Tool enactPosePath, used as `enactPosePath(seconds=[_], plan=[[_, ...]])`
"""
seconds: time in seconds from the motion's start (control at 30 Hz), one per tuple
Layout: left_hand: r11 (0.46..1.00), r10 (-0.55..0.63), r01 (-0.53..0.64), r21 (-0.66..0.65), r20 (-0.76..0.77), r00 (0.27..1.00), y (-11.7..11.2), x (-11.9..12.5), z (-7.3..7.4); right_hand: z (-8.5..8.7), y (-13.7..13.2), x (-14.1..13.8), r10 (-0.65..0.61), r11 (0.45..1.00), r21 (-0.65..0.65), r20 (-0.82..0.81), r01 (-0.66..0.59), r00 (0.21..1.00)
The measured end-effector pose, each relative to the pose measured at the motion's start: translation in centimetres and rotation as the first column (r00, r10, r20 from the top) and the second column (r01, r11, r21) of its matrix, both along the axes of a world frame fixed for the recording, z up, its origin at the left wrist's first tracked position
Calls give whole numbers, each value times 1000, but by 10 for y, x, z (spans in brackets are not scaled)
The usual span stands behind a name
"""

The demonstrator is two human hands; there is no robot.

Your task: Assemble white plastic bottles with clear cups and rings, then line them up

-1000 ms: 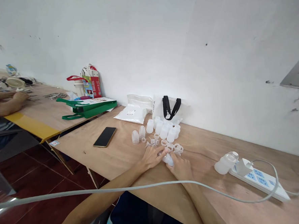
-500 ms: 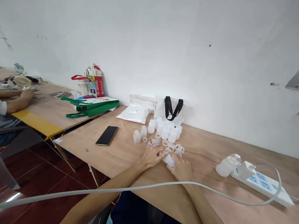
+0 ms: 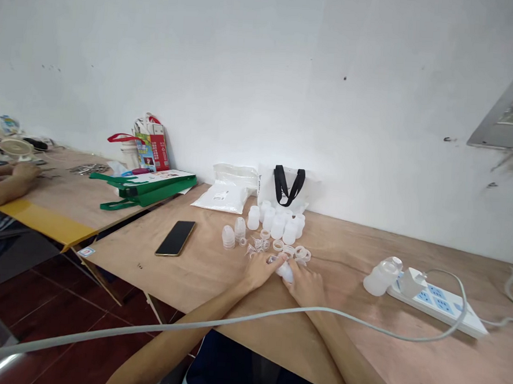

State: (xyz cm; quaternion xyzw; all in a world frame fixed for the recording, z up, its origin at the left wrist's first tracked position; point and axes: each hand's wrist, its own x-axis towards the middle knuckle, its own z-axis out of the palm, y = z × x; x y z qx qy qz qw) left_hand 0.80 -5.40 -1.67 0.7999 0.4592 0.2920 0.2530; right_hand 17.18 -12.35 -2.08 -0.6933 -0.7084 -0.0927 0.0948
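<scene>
Frosted plastic shows between the person's fingers: left hand (image 3: 259, 271) and right hand (image 3: 305, 281) are both closed around one small translucent whitish plastic piece (image 3: 284, 272), held low over the brown plywood bench (image 3: 216, 279) near its front edge. Just beyond lie pale plastic rings (image 3: 301, 254) — several, overlapping too much for me to count — and a scatter of tiny clear plastic parts (image 3: 259, 244), too small to number. Behind these stand waisted frosted-white plastic bottles (image 3: 277, 227), at least six, with two clear dome-topped plastic pieces (image 3: 228, 237) to their left. One black-screened, gold-edged phone (image 3: 176, 238) lies near the bench's left side, with open wood between it and the left forearm. Rightward, a wide stretch of wood runs to one frosted bottle with a clear top (image 3: 377, 280), just beside one white power strip (image 3: 443, 306). One grey cable (image 3: 144, 327) passes in front of both forearms.
</scene>
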Motion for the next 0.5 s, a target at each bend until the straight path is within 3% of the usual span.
enactPosePath(seconds=[0.1,0.17,0.27,0.4,0.5], plan=[[999,5,-4,-42,10,1000,0,1,-2,3,1,0,22,1000,0,-28,-22,999],[993,-119,120,-1,41,992,0,-4,-1,4,3,3,-9,1000,-7,-97,8,995],[940,-339,337,52,39,940,1,-13,1,4,5,10,-42,999,-11,-270,41,962],[904,-428,422,75,122,896,1,-14,-1,-2,7,17,114,993,38,-542,-111,833],[891,-452,449,73,237,860,1,-11,-5,-5,8,18,193,979,74,-659,-192,727]])
